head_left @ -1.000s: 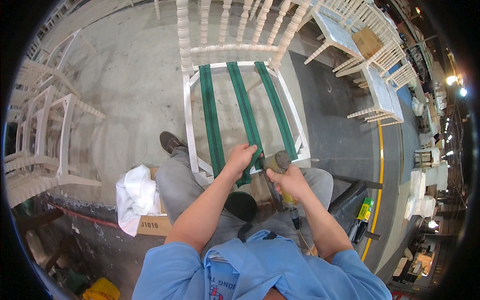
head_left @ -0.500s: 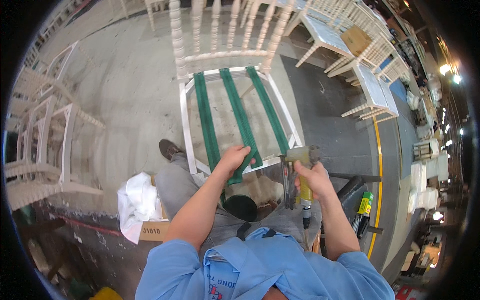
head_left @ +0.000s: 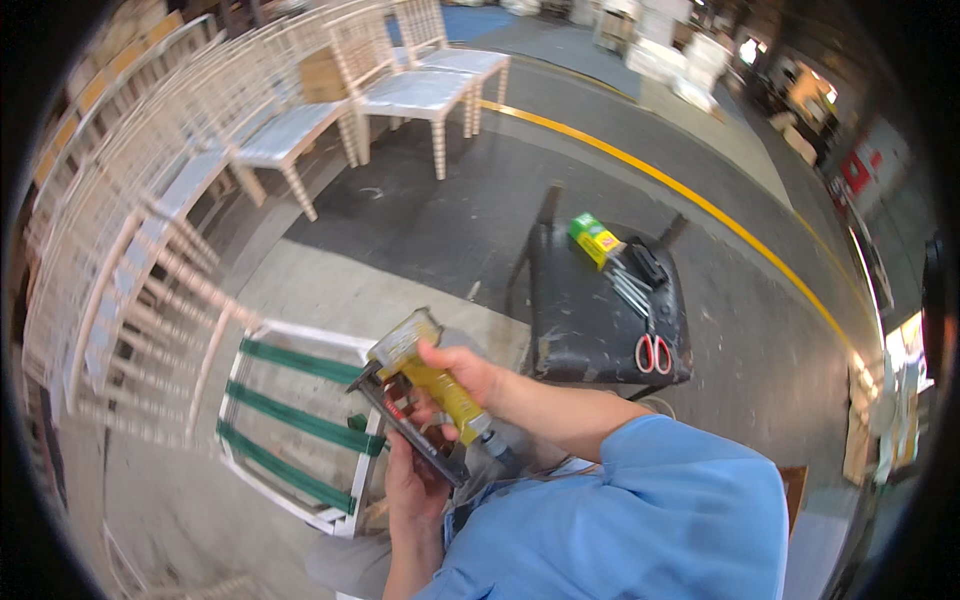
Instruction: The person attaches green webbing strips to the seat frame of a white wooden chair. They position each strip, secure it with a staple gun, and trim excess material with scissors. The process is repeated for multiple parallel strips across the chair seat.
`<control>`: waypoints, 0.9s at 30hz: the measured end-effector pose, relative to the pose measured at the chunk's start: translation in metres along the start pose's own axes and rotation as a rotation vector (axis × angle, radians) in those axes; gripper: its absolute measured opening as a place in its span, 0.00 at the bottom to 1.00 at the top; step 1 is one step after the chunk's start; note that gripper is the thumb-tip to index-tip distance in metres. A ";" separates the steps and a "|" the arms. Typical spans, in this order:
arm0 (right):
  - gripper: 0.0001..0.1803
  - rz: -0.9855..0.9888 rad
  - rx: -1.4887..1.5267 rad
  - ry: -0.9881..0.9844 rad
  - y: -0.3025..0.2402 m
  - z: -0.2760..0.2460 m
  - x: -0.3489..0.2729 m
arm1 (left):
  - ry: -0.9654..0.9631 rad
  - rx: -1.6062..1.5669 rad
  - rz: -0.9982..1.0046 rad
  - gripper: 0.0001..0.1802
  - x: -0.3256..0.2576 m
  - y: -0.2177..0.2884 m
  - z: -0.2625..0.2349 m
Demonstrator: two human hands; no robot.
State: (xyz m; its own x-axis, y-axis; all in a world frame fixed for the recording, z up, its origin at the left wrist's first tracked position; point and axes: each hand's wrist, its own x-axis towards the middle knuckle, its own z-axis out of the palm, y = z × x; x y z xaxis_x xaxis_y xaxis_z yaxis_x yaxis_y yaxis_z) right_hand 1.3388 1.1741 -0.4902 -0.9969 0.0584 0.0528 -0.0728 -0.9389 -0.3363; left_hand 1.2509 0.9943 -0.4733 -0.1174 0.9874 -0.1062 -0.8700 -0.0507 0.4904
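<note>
I'm seeing the white chair frame standing at lower left, three green straps already spanning it, gaps showing between them (which ends are fastened, I'm not making out). Near its front edge, the right hand is wrapping its fingers around the yellow staple gun; the left hand is touching the magazine, fingers partly hidden, pinching or not I can't tell.

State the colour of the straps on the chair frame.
The straps are dark green, showing best in the head view.
</note>
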 end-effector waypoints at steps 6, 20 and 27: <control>0.45 -0.187 0.139 0.074 -0.009 -0.016 -0.008 | 0.013 0.463 -0.045 0.34 0.009 -0.015 0.044; 0.15 0.014 -1.827 2.182 -0.117 -0.068 -0.309 | 0.236 0.052 -0.241 0.29 0.036 -0.044 0.026; 0.12 0.441 -1.768 2.227 -0.121 -0.102 -0.348 | 0.280 0.098 -0.244 0.30 0.040 -0.040 0.032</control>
State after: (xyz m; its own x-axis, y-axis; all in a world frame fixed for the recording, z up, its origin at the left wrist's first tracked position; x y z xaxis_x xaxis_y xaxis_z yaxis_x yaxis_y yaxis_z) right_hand 1.6919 1.3022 -0.5641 0.2764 0.9581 -0.0749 0.9583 -0.2807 -0.0540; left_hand 1.2962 1.0407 -0.4696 -0.0507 0.8887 -0.4556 -0.8404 0.2085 0.5002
